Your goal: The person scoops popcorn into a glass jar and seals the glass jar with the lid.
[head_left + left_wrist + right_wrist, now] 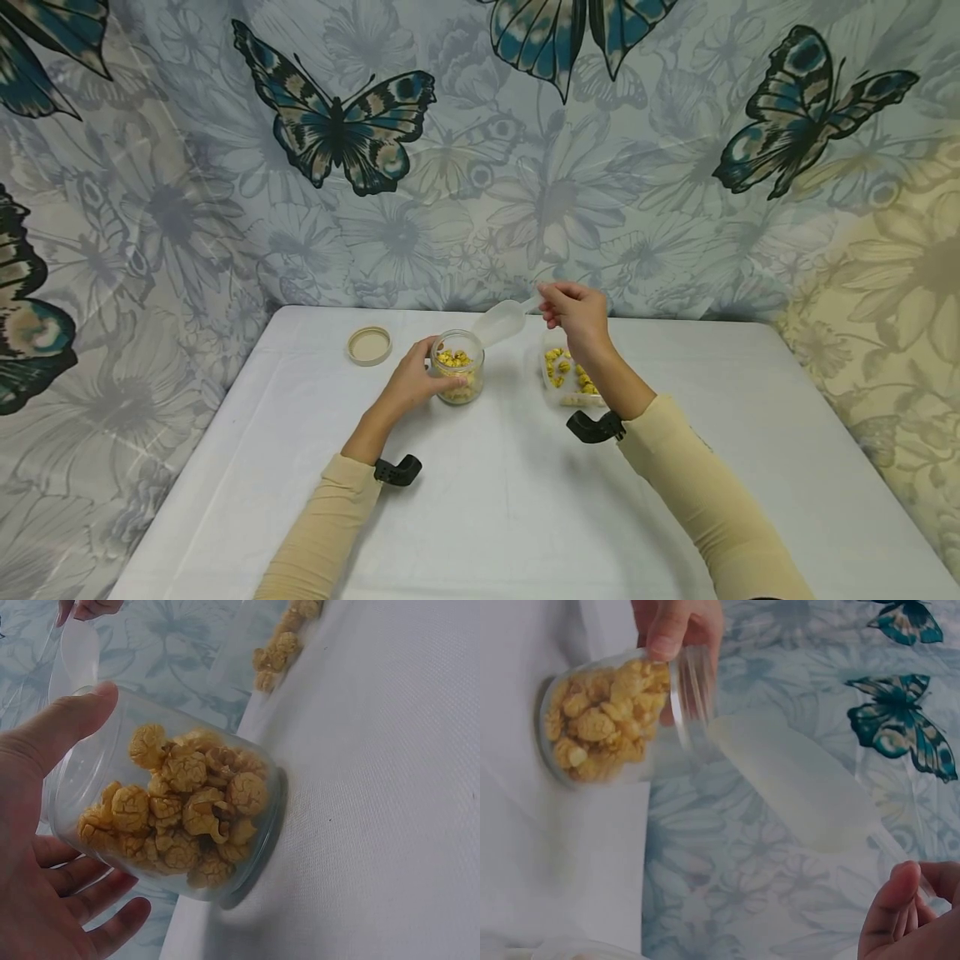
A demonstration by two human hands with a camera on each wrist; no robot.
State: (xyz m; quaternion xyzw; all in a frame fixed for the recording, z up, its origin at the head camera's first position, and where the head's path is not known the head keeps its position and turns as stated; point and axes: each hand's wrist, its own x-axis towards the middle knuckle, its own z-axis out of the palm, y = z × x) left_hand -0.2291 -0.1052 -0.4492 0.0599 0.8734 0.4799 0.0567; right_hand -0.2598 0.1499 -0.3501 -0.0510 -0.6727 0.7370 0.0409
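A clear glass jar (459, 392) stands on the white table, partly filled with caramel popcorn (184, 806). My left hand (412, 382) holds the jar from its left side, thumb near the rim in the left wrist view. By the end of its handle, my right hand (576, 315) pinches a translucent plastic scoop (802, 787). The scoop slants down to the left, its tip right at the jar's mouth, and no popcorn shows in its bowl. Below the right hand sits a clear plastic container (551, 398) with more popcorn, partly hidden by the forearm.
A round cream-coloured lid (369, 346) lies on the white tablecloth (480, 517), left of the jar. Behind the table's far edge hangs a floral cloth (465, 225) with butterflies. Each wrist wears a black camera band.
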